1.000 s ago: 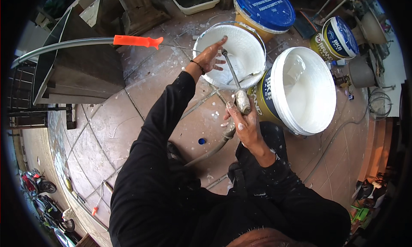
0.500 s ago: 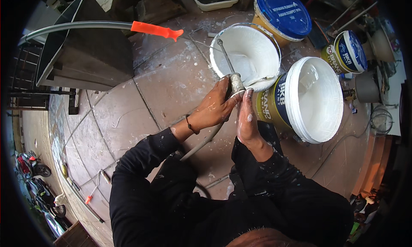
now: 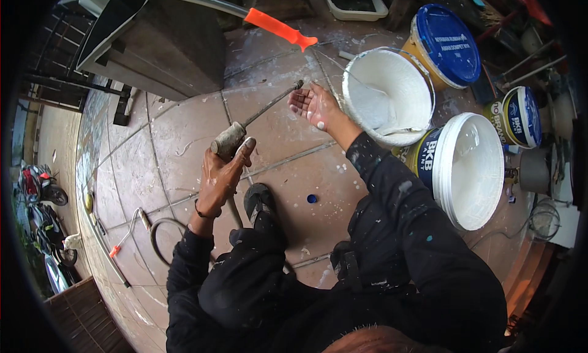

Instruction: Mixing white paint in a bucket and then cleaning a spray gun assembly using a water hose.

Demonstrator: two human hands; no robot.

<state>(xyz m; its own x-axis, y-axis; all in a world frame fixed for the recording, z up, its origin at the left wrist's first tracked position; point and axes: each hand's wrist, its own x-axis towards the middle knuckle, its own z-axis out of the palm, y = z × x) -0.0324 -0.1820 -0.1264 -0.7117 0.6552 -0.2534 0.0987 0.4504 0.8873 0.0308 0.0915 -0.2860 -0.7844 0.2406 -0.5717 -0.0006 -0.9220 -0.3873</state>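
My left hand (image 3: 219, 180) is wrapped round the body of a paint-caked spray gun (image 3: 228, 138). Its thin metal wand slants up and away to the right, and a grey hose runs down below the hand. Close to the dark tip of the wand, my right hand (image 3: 317, 108) is turned palm up, fingers stretched out, with nothing in it. White spots mark its palm. Just right of that hand stands a white paint-coated bucket (image 3: 360, 121) with a wire handle. A second, open paint bucket (image 3: 471, 172), smeared white inside, stands nearer to me.
An orange handle (image 3: 278, 29) on a grey pole reaches in from the far left. Blue-lidded tubs (image 3: 446, 46) stand at the far right. A dark, box-like container (image 3: 165, 49) sits at the far left. On the tiles lie a small blue cap (image 3: 312, 198) and a paint roller (image 3: 138, 221).
My right hand has let go of the spray gun and opened beside its tip. My left hand has carried the gun left, away from the buckets, and the wand now leans right.
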